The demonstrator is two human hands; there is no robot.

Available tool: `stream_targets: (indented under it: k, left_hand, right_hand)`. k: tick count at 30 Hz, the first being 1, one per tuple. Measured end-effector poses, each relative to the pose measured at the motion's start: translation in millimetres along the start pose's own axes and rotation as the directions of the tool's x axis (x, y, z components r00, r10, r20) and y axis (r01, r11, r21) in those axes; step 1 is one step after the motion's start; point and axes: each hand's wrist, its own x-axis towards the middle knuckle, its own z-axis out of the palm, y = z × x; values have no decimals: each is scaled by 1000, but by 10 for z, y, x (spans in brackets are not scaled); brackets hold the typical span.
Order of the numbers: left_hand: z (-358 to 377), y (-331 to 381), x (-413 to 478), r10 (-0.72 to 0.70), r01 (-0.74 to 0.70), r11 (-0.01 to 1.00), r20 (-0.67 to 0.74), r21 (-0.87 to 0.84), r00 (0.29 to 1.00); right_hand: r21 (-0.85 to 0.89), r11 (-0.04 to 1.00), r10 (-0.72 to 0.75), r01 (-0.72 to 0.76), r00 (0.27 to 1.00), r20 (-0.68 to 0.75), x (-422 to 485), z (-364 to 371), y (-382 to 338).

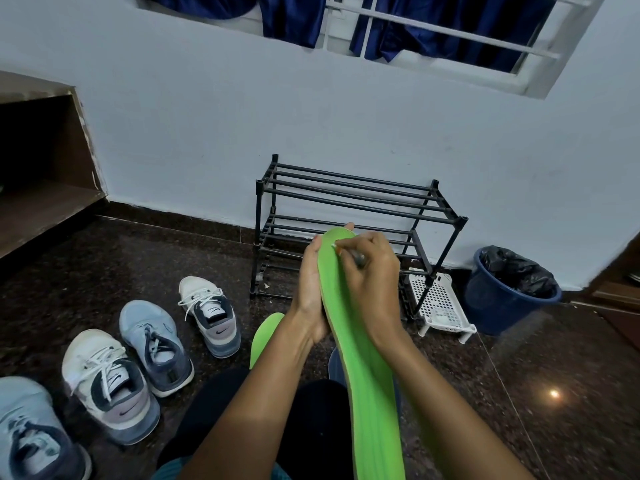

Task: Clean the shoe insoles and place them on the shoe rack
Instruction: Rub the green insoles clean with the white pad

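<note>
green insole [360,341] held up: our left hand [310,289] grips its edge, our right hand [370,271] curls round a small brush [358,258] at its far toe. second insole [263,337] on near floor; neither on shoe rack [346,199] yet.

Dark speckled stone floor [554,375] here. Sitting on it: four sneakers [156,344] on the left, a black shoe rack [257,237] by the wall, a white perforated basket [438,299], a blue bin [491,306], and what looks like a green insole [263,337], half hidden.
</note>
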Motion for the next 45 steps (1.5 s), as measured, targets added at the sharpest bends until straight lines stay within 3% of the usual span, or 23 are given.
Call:
stream_targets:
  k: [10, 20, 28, 37, 45]
  left_hand:
    - [-11, 22, 23, -4, 2, 999, -44, -39, 999]
    - [0, 30, -5, 1, -1, 1000, -7, 17, 1000]
    - [-15, 15, 21, 7, -9, 998, -52, -56, 999]
    - [-1, 31, -3, 18, -18, 1000, -28, -1, 999]
    - [-35, 26, 13, 28, -30, 998, -34, -64, 999]
  right_hand:
    - [97, 995, 19, -25, 998, 57, -229, 92, -50]
    - [-7, 1000, 14, -14, 998, -60, 7, 24, 17]
    - [88, 996, 11, -16, 998, 57, -227, 86, -73]
    - [17, 1000, 12, -12, 999, -34, -15, 37, -24]
    - [112, 993, 39, -49, 995, 89, -252, 58, -98]
